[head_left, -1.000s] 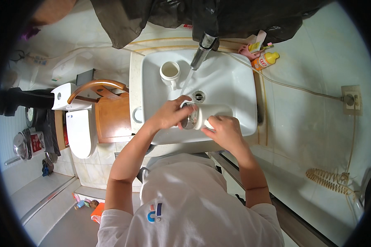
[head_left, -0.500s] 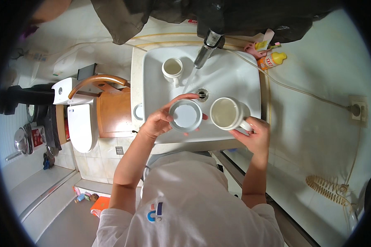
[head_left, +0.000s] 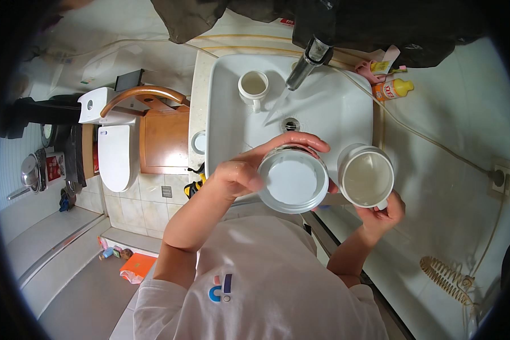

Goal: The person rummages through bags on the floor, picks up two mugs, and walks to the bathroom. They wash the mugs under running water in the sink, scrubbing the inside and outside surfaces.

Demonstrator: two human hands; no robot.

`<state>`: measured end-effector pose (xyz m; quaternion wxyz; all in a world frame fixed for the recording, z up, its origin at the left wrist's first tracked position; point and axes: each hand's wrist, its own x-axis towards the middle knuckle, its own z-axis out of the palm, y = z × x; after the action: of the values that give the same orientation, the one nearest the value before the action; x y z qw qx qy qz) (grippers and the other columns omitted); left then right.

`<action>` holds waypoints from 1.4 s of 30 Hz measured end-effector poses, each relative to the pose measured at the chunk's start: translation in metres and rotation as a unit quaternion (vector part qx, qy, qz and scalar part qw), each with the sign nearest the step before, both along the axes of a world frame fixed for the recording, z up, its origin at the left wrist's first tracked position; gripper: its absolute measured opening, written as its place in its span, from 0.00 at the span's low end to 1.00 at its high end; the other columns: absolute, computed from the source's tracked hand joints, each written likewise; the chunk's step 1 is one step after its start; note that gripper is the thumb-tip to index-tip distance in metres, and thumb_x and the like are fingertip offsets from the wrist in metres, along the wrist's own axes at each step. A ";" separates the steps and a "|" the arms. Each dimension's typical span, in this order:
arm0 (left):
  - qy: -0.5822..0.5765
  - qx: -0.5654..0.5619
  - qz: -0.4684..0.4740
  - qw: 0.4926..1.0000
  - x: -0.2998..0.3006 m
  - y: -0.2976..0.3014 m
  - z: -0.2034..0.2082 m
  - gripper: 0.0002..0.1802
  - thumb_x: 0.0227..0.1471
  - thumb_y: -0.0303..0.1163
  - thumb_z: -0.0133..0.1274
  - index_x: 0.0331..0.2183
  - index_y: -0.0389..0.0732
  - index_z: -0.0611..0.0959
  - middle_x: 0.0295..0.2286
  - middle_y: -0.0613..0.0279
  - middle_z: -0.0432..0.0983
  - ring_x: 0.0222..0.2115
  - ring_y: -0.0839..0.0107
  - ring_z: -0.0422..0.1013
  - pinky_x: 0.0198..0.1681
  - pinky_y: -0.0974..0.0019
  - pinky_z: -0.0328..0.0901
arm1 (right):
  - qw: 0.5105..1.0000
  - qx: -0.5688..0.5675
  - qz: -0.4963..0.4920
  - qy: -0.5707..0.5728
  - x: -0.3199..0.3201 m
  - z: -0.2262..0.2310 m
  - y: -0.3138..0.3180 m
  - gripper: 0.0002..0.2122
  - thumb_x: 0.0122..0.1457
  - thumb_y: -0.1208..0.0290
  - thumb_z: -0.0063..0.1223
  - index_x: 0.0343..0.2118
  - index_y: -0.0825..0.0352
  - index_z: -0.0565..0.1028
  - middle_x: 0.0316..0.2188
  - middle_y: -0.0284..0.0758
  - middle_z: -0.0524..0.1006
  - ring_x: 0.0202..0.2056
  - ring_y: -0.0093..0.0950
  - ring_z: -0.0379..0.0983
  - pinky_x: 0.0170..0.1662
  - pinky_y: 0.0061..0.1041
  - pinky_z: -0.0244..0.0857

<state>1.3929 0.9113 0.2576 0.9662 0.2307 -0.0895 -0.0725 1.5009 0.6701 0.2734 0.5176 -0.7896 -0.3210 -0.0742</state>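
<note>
My left hand (head_left: 241, 170) is wrapped round a round white cup (head_left: 290, 181), its wide round face turned up toward me; a dark pattern shows along its far side, and no handle is visible. To its right, my right hand (head_left: 386, 218) grips a white mug (head_left: 368, 180) at the handle, and the mug's mouth tilts toward me. Both are held over the near part of the white sink (head_left: 221, 107), apart from each other. Another white mug (head_left: 254, 86) stands upright in the sink at the far left. Water runs from the metal faucet (head_left: 305, 71) toward the drain (head_left: 290, 124).
A round white lid-like piece (head_left: 199, 142) lies on the counter left of the sink. At the back right are an orange bottle with a yellow cap (head_left: 393, 89) and a pink holder (head_left: 368, 71). A cord runs to a wall plug (head_left: 497, 178). A toilet (head_left: 114, 158) stands left.
Both hands have come up and nearer to me with the cup and mug. The mug has shifted right and tilted toward me. The whole view has shifted slightly.
</note>
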 end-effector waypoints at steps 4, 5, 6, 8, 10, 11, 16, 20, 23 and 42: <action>0.027 0.088 0.039 0.995 -0.009 0.008 -0.012 0.39 0.39 0.39 0.58 0.52 0.34 0.63 0.43 0.55 0.66 0.44 0.62 0.68 0.51 0.63 0.59 | 0.985 -0.060 -0.022 -0.160 -0.002 0.011 0.002 0.16 0.27 0.72 0.69 0.17 0.66 0.69 0.18 0.33 0.74 0.17 0.26 0.69 0.23 0.19 0.60; 0.055 0.204 0.060 0.976 -0.011 0.013 -0.021 0.35 0.43 0.37 0.58 0.52 0.36 0.64 0.43 0.56 0.67 0.43 0.64 0.69 0.51 0.64 0.60 | 0.982 -0.054 -0.012 -0.182 -0.002 0.016 0.002 0.16 0.27 0.72 0.69 0.15 0.65 0.68 0.18 0.34 0.75 0.17 0.27 0.69 0.22 0.20 0.60; 0.076 0.337 0.082 0.935 -0.009 0.019 -0.033 0.30 0.48 0.34 0.56 0.51 0.38 0.65 0.42 0.58 0.68 0.42 0.65 0.69 0.49 0.64 0.62 | 0.977 -0.058 -0.011 -0.207 -0.003 0.021 0.003 0.16 0.27 0.73 0.69 0.14 0.64 0.67 0.18 0.35 0.75 0.17 0.28 0.69 0.22 0.21 0.60; 0.154 0.429 0.072 0.887 -0.004 0.024 -0.067 0.24 0.50 0.30 0.55 0.49 0.41 0.67 0.38 0.61 0.71 0.37 0.69 0.71 0.39 0.66 0.68 | 0.976 -0.035 -0.044 -0.209 -0.011 0.032 0.006 0.15 0.28 0.72 0.69 0.14 0.65 0.68 0.18 0.35 0.75 0.17 0.29 0.69 0.21 0.23 0.60; 0.334 0.418 0.040 0.844 -0.003 0.027 -0.104 0.22 0.48 0.31 0.57 0.45 0.41 0.70 0.34 0.61 0.73 0.32 0.72 0.71 0.28 0.68 0.70 | 0.983 -0.015 -0.082 -0.165 -0.022 0.045 0.010 0.15 0.28 0.70 0.69 0.13 0.65 0.68 0.18 0.36 0.75 0.17 0.29 0.69 0.21 0.24 0.61; 0.341 0.453 0.039 0.823 -0.003 0.028 -0.123 0.22 0.47 0.31 0.57 0.45 0.41 0.70 0.33 0.61 0.73 0.31 0.73 0.71 0.25 0.70 0.69 | 0.988 -0.005 -0.099 -0.121 -0.031 0.053 0.011 0.15 0.28 0.69 0.69 0.13 0.65 0.68 0.18 0.36 0.75 0.17 0.30 0.69 0.21 0.25 0.61; 0.351 0.573 0.010 0.740 -0.007 0.036 -0.194 0.25 0.42 0.34 0.59 0.43 0.37 0.71 0.30 0.54 0.75 0.31 0.69 0.72 0.27 0.67 0.69 | 0.935 0.167 0.304 -0.070 -0.027 0.093 0.006 0.07 0.44 0.77 0.53 0.14 0.68 0.68 0.13 0.35 0.69 0.12 0.25 0.64 0.13 0.21 0.55; 0.276 0.684 0.062 0.673 -0.016 0.040 -0.228 0.26 0.39 0.33 0.58 0.43 0.37 0.73 0.32 0.47 0.75 0.34 0.56 0.72 0.38 0.62 0.68 | 0.849 0.227 0.477 -0.018 -0.026 0.099 0.020 0.04 0.39 0.84 0.46 0.13 0.72 0.68 0.09 0.32 0.61 0.09 0.20 0.58 0.10 0.14 0.43; 0.215 0.756 0.121 0.606 -0.025 0.038 -0.239 0.25 0.39 0.32 0.57 0.44 0.39 0.74 0.31 0.47 0.74 0.34 0.52 0.71 0.43 0.59 0.65 | 0.842 0.220 0.493 -0.021 -0.025 0.103 0.028 0.03 0.38 0.85 0.47 0.12 0.72 0.68 0.09 0.32 0.61 0.09 0.20 0.58 0.10 0.15 0.42; 0.209 0.529 0.303 0.765 0.152 0.062 -0.025 0.43 0.53 0.64 0.33 0.53 0.36 0.68 0.46 0.54 0.69 0.45 0.69 0.63 0.50 0.64 0.56 | 0.963 -0.163 0.067 0.206 0.013 -0.059 0.034 0.18 0.41 0.68 0.68 0.16 0.71 0.66 0.11 0.33 0.64 0.15 0.17 0.56 0.18 0.21 0.55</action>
<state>1.5444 0.9731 0.2328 0.6576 0.6993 0.2415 0.1422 1.5135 0.7042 0.2146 0.4408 -0.8382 -0.2671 0.1783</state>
